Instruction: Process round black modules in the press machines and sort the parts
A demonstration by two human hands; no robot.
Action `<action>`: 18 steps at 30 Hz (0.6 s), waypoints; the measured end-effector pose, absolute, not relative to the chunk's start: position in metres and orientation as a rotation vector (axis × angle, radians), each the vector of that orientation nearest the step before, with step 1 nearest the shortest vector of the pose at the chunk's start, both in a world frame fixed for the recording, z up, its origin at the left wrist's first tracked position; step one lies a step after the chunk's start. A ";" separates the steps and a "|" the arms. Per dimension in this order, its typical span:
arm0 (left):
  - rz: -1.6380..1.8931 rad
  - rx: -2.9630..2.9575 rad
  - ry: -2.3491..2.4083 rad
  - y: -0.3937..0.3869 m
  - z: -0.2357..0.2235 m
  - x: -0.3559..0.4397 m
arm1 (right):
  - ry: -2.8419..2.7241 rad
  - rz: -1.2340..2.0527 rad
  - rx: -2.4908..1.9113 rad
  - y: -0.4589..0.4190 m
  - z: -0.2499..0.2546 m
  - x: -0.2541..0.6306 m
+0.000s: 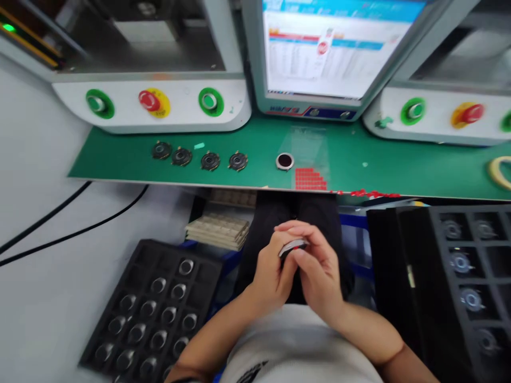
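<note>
Both of my hands meet over my lap, below the edge of the green mat (223, 143). My left hand (271, 271) and my right hand (319, 266) are closed together around a small round disc part (293, 247) with a silver rim and a red mark; only its top edge shows between the fingers. On the mat above lie several dark round parts in a row (199, 157), a silver-rimmed dark disc (285, 161), and a sheet of small red stickers (310, 178).
A black tray (120, 340) of silver round parts sits at my lower left, another black tray (439, 298) with parts at my right. Behind the mat stand two white machines with green and red buttons (154, 102) and a monitor (331, 48). A tape roll (499, 173) lies far right.
</note>
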State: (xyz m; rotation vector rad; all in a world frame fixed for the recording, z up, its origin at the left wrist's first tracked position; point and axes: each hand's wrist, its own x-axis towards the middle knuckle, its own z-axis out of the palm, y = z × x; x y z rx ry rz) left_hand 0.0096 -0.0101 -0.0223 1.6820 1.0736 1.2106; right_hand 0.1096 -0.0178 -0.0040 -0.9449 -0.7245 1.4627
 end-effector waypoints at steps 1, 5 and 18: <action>1.189 1.729 1.081 -0.010 -0.022 0.008 | -0.697 1.455 -0.938 -0.018 -0.004 0.107; 1.166 1.958 1.118 -0.003 -0.022 0.006 | -0.586 1.394 -0.904 -0.013 -0.005 0.101; 1.125 2.309 1.202 0.013 -0.022 0.009 | -0.247 1.253 -0.913 0.003 0.002 0.086</action>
